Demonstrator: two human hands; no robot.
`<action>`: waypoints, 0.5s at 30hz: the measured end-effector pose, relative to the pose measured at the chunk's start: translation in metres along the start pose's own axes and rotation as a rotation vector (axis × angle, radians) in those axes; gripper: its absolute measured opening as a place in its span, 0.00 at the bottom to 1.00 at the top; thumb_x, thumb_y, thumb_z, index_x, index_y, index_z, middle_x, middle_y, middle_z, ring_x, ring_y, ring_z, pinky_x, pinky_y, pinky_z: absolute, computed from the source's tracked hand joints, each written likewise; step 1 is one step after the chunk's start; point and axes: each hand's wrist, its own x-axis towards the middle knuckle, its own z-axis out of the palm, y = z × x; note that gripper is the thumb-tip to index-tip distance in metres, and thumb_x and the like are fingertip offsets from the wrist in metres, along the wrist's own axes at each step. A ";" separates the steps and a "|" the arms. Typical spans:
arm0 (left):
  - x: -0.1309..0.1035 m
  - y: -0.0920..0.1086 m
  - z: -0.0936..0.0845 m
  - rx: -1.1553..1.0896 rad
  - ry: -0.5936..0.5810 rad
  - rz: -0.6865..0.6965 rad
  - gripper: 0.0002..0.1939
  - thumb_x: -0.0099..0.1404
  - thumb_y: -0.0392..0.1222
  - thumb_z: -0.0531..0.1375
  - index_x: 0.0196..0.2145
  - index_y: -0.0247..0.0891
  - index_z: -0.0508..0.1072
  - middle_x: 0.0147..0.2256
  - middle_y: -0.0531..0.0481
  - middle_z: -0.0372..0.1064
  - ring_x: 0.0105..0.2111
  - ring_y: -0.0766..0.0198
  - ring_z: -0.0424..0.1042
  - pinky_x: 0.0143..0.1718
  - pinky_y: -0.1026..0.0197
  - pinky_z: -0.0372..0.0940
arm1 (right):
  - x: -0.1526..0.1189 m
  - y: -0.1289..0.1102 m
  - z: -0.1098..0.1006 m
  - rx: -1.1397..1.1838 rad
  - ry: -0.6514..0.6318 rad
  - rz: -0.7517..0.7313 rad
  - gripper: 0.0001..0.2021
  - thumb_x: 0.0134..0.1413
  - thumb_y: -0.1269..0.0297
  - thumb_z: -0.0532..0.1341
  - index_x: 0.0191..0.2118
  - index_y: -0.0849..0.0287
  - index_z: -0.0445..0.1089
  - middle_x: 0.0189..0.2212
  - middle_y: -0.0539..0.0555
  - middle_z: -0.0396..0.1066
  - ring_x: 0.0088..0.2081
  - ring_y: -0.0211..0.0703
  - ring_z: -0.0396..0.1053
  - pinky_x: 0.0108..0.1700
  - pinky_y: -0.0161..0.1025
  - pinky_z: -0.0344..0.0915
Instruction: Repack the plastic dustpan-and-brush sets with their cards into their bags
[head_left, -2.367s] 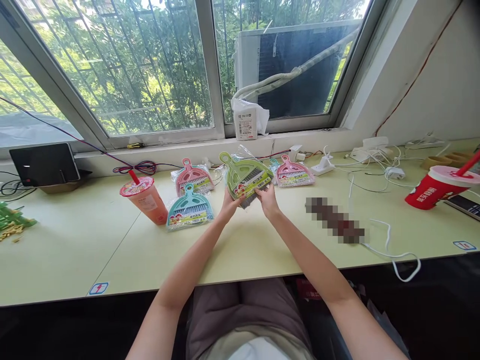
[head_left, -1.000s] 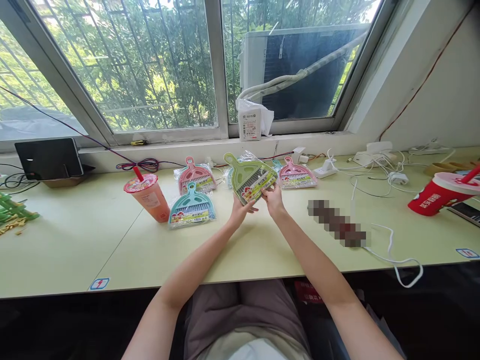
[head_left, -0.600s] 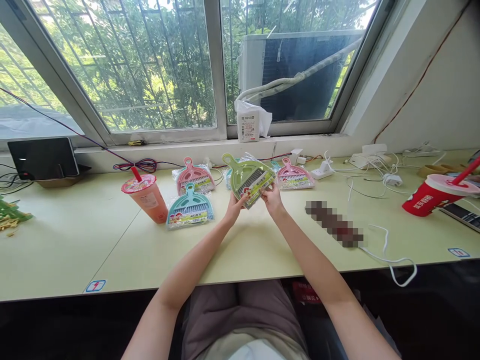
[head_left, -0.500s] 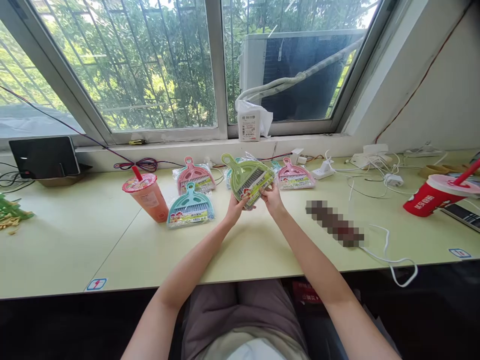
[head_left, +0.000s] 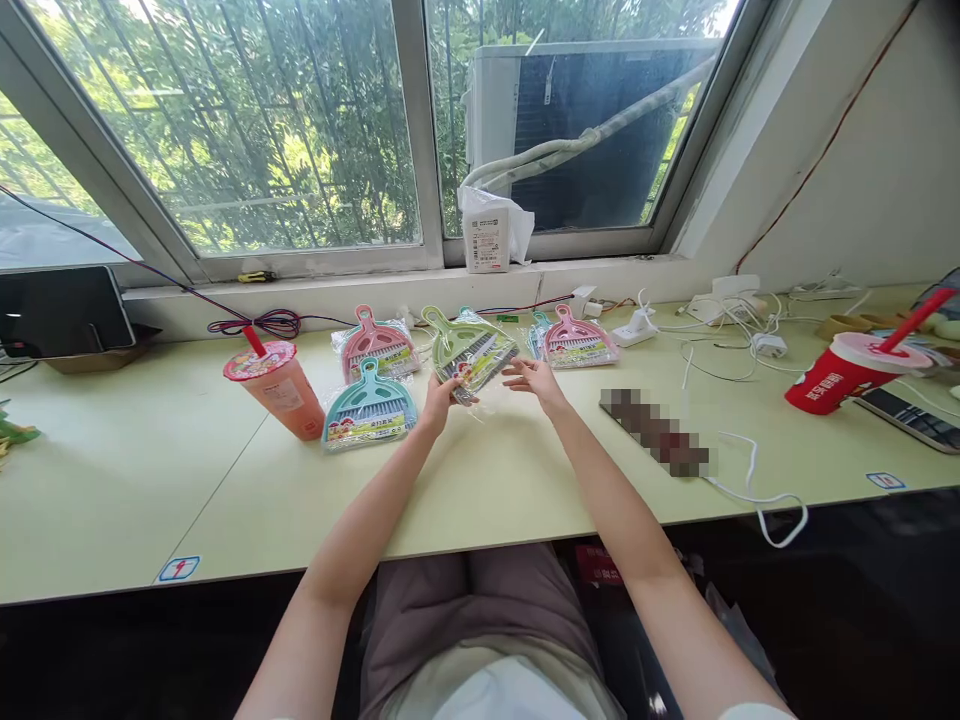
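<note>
My left hand grips the lower left edge of a green dustpan and brush set, wrapped in clear plastic and tilted over the table. My right hand is beside the set's lower right edge, fingers stretched out towards it; whether they touch the wrapper I cannot tell. To the left lies a blue dustpan and brush set, with a pink dustpan and brush set behind it. Another pink set lies to the right, partly over a blue one that is mostly hidden.
An orange drink cup stands left, a red cup right. A pixelated object with a white cable lies right of my hands. Chargers and cables are at the back right. A tablet stands far left.
My right hand has come off the green set, its fingers now straightened. The left hand still holds the set. The whole view has shifted a little.
</note>
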 end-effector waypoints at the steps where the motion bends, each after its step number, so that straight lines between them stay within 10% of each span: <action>1: 0.003 0.001 -0.004 -0.032 0.032 0.000 0.26 0.48 0.37 0.63 0.46 0.38 0.61 0.35 0.50 0.71 0.25 0.63 0.73 0.28 0.54 0.74 | 0.001 -0.002 -0.005 -0.087 0.050 -0.058 0.11 0.50 0.57 0.66 0.36 0.58 0.72 0.31 0.56 0.74 0.32 0.46 0.75 0.40 0.51 0.74; 7: 0.015 0.007 -0.020 -0.148 0.082 -0.045 0.24 0.48 0.30 0.60 0.45 0.36 0.65 0.27 0.55 0.68 0.22 0.68 0.68 0.21 0.64 0.70 | 0.002 -0.006 -0.016 -0.507 0.205 -0.561 0.14 0.45 0.67 0.68 0.41 0.47 0.74 0.53 0.52 0.64 0.60 0.52 0.56 0.63 0.56 0.52; 15: 0.014 0.012 -0.023 -0.032 -0.087 -0.280 0.12 0.56 0.31 0.58 0.40 0.28 0.69 0.27 0.46 0.72 0.24 0.64 0.72 0.21 0.65 0.70 | 0.011 -0.012 -0.027 -0.374 0.114 -0.480 0.15 0.42 0.48 0.68 0.29 0.55 0.75 0.46 0.56 0.68 0.53 0.53 0.62 0.54 0.50 0.58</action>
